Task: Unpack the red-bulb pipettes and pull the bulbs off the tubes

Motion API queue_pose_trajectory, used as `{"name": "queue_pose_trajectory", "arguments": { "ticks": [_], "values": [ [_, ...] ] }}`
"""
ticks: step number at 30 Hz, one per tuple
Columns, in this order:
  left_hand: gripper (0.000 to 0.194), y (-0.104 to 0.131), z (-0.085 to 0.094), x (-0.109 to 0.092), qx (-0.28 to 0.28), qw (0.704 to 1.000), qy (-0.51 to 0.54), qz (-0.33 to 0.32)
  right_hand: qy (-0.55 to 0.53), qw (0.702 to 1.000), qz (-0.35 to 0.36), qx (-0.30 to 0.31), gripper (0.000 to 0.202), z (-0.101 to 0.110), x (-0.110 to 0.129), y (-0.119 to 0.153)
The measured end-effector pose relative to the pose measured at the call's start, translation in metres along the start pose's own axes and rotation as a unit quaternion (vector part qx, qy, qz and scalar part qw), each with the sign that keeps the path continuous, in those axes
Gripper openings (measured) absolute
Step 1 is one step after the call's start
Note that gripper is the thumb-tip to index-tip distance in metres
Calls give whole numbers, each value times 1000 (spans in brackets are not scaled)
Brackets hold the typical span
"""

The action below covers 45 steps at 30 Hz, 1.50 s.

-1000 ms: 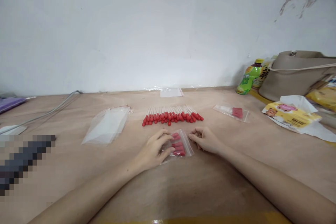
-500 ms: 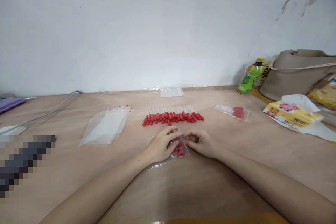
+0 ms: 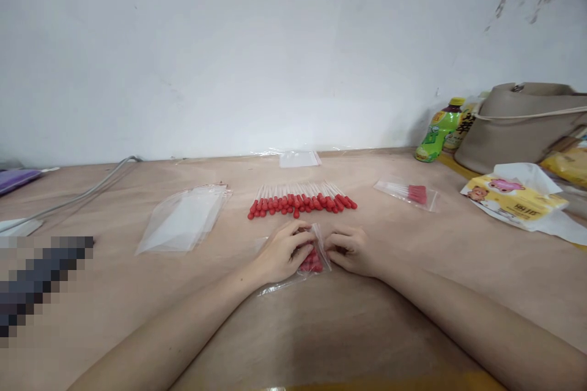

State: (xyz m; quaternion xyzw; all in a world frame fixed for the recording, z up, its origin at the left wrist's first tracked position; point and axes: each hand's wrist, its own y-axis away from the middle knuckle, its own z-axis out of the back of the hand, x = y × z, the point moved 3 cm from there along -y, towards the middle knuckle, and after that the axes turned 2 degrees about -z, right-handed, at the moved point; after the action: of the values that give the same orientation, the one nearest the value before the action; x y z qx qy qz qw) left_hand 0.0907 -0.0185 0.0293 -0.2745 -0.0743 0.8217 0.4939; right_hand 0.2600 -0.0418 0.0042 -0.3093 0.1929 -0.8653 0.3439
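Clear flat plastic bag (image 3: 312, 265), lower centre: your left hand (image 3: 280, 255) on it, right hand (image 3: 352, 250) beside, fingers curled, can't tell if pinching.

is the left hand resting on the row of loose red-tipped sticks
No, the left hand is on a clear bag holding red tips, nearer the camera than the loose red-tipped sticks.

Row of sticks (image 3: 300, 203) lay centre, filled bag (image 3: 316, 256) just near of it, second filled bag (image 3: 403, 192) off right, stacked bags (image 3: 183, 220) left. Bottle (image 3: 438, 133) stood far right, left of the tote (image 3: 518, 134).
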Motion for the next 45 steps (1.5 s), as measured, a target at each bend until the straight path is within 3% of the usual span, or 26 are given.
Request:
{"name": "queue_pose_trajectory", "arguments": {
  "ticks": [8,17,23,29,36,40,45],
  "values": [
    [37,-3,-4,4,9,997,-48,-52,49,999,17,-6,18,-5,-1,5],
    [23,-4,-3,1,12,972,-162,-168,75,995,68,-13,25,-6,6,3],
    [23,-2,-5,-1,30,966,-182,-179,98,992,81,22,28,-3,13,-1],
    [20,-3,-3,2,48,968,-177,-170,150,979,136,0,25,3,25,-6],
    [20,-2,-2,6,77,950,-227,-202,203,967,155,25,28,-3,21,-6],
    [18,-2,6,5,87,946,-238,-199,208,962,173,27,21,-3,17,-7],
    [25,-2,35,8,65,943,-272,-180,180,973,137,52,21,3,17,-13]
  ]
}}
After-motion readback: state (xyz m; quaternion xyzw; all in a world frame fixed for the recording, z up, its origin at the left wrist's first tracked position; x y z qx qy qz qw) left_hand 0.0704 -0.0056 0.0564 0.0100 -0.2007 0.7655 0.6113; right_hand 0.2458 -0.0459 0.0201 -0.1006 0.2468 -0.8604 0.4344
